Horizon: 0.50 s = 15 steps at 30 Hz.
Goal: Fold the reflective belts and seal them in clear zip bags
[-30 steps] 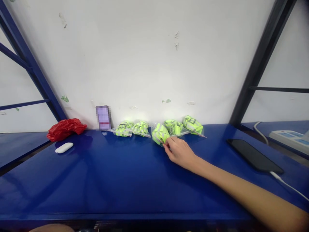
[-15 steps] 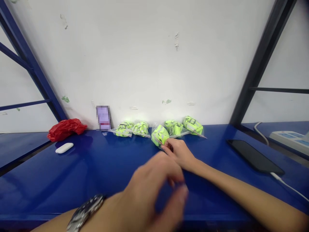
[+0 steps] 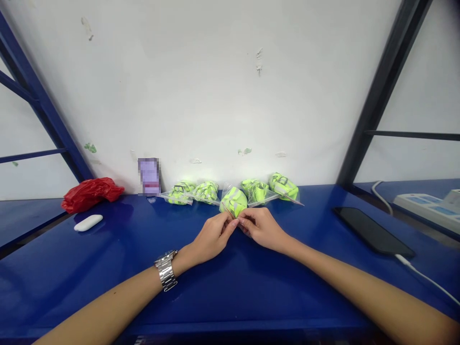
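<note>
In the head view, a clear plastic bag (image 3: 233,201) with a folded neon-yellow reflective vest inside lies at the middle of the blue table (image 3: 230,287). My left hand (image 3: 213,235), with a metal watch on the wrist, pinches the near edge of this bag. Right beside it, my right hand (image 3: 262,229) pinches the same edge, the fingertips of both hands almost touching. The fingers partly hide the bag's opening, so I cannot tell whether it is sealed. Behind, along the wall, several like bags (image 3: 206,191) lie in a row on both sides.
To the left are a red plastic bag (image 3: 91,193), a white earbud case (image 3: 88,223) and a blurred-out phone-like screen (image 3: 149,176) against the wall. A black phone (image 3: 372,232) on a white cable and a power strip (image 3: 427,208) are at the right. Metal posts frame both sides.
My left hand has moved forward from close to the camera to the middle bag and now pinches its edge. My right hand stays at that bag. The view has shifted slightly.
</note>
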{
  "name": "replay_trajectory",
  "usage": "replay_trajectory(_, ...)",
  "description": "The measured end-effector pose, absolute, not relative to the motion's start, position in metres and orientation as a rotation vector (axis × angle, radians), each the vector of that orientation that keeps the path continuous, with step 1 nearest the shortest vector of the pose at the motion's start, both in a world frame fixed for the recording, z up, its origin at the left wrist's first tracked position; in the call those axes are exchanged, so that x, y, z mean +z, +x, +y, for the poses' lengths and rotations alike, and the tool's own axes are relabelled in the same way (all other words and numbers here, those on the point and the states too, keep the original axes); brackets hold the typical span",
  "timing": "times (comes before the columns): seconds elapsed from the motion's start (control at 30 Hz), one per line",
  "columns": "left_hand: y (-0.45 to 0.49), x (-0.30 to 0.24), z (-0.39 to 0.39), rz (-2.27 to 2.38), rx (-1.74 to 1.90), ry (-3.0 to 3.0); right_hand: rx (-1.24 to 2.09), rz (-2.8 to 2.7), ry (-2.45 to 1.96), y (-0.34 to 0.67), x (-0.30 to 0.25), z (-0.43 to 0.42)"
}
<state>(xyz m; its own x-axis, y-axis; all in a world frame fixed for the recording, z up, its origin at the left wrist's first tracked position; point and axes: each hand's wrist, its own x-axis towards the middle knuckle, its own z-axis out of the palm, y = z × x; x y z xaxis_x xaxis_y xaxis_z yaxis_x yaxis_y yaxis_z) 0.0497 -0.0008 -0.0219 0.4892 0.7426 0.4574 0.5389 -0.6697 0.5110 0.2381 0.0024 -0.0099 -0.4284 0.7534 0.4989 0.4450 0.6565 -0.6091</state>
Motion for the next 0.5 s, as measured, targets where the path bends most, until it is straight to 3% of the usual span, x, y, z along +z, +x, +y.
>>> replay_trajectory(0.2, 0.055, -0.018, -0.004, 1.107, 1.021, 2.416, 0.416, -2.154, -0.876, 0.237, -0.010, 0.002)
replay_trajectory(0.5, 0.045, -0.021, 0.001, 1.299, 1.211, 2.474, -0.458, -2.177, -0.996, 0.244, -0.004, 0.017)
